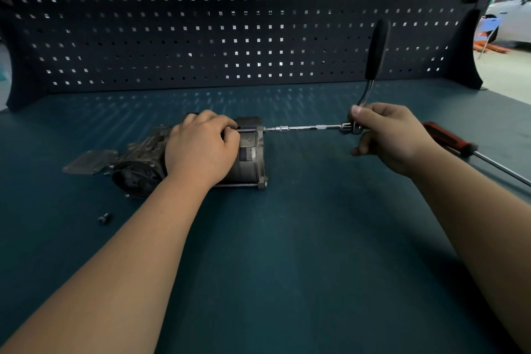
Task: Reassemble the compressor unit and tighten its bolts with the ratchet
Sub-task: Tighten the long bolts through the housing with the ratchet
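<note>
The grey metal compressor unit (pixel 250 152) lies on its side on the dark teal bench. My left hand (pixel 201 146) lies over its top, fingers curled round the housing. A ratchet (pixel 370 77) with a black handle stands upright, and its long chrome extension (pixel 304 127) runs horizontally left to a bolt at the unit's upper right flange. My right hand (pixel 388 135) grips the ratchet at its head, thumb on top.
A loose bolt (pixel 104 218) lies on the bench at the front left. A flat grey plate (pixel 86 162) sits left of the unit. A red-handled screwdriver (pixel 448 138) lies at the right. A perforated panel (pixel 230 23) closes the back.
</note>
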The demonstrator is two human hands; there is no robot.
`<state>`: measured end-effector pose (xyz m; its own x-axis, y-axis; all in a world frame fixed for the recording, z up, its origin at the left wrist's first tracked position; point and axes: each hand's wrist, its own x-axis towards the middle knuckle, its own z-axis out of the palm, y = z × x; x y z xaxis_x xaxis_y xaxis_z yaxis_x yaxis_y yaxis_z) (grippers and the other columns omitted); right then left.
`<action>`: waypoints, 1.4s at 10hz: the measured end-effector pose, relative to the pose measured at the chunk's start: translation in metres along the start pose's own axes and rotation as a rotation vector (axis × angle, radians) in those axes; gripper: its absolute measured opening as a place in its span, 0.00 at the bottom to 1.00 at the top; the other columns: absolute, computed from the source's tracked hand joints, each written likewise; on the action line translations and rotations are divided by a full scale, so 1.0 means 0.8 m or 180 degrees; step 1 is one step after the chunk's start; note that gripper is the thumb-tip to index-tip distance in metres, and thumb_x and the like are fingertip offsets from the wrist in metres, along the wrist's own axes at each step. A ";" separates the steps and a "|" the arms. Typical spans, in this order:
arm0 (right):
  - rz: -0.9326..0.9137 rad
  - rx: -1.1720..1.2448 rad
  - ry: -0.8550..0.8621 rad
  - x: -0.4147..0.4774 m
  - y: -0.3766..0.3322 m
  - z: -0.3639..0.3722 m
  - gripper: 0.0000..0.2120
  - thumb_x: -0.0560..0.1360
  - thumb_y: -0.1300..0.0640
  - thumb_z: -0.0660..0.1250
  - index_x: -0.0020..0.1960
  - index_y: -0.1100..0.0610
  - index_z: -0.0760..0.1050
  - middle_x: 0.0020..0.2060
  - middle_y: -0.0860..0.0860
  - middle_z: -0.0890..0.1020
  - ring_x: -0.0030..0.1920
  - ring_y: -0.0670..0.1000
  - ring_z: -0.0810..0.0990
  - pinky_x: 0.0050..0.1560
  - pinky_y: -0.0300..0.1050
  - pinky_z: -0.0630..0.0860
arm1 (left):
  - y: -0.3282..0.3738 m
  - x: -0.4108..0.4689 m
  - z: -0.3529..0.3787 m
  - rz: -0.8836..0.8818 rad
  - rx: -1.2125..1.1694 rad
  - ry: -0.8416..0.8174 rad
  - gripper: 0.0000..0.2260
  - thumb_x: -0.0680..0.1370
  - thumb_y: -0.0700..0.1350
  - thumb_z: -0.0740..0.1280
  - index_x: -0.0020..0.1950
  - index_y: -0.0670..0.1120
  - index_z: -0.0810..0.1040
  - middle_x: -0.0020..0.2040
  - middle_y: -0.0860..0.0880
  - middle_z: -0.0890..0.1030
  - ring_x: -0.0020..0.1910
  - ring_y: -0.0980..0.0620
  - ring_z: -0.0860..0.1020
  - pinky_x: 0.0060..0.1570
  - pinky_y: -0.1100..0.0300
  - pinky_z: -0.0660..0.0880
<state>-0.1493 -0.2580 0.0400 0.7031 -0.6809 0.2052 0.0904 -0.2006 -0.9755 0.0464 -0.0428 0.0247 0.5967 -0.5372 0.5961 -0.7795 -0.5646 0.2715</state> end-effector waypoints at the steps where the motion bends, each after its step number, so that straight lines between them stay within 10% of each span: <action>1: 0.0333 0.0210 0.0229 -0.002 -0.003 0.012 0.17 0.77 0.48 0.67 0.38 0.60 0.73 0.29 0.56 0.80 0.20 0.49 0.69 0.30 0.45 0.78 | 0.001 -0.001 -0.001 0.0004 -0.0020 0.0021 0.14 0.77 0.49 0.57 0.54 0.54 0.81 0.57 0.53 0.79 0.57 0.48 0.72 0.54 0.52 0.66; 8: 0.0844 -0.1052 -0.1032 -0.008 0.013 -0.013 0.08 0.78 0.62 0.64 0.44 0.64 0.79 0.30 0.54 0.79 0.26 0.55 0.79 0.29 0.45 0.80 | 0.001 -0.004 -0.001 0.0000 -0.0088 0.0136 0.13 0.77 0.49 0.59 0.53 0.53 0.81 0.55 0.53 0.79 0.56 0.48 0.73 0.53 0.53 0.67; 14: 0.0909 -0.1025 -0.0813 -0.012 0.014 -0.001 0.09 0.79 0.60 0.63 0.43 0.61 0.78 0.31 0.53 0.77 0.23 0.53 0.77 0.26 0.44 0.78 | 0.002 -0.004 -0.002 -0.0041 -0.0093 0.0107 0.13 0.77 0.49 0.58 0.53 0.53 0.81 0.55 0.53 0.79 0.57 0.49 0.72 0.53 0.53 0.66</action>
<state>-0.1554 -0.2540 0.0269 0.8219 -0.5542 -0.1319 -0.3250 -0.2660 -0.9075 0.0431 -0.0412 0.0244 0.6002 -0.5084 0.6174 -0.7774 -0.5524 0.3009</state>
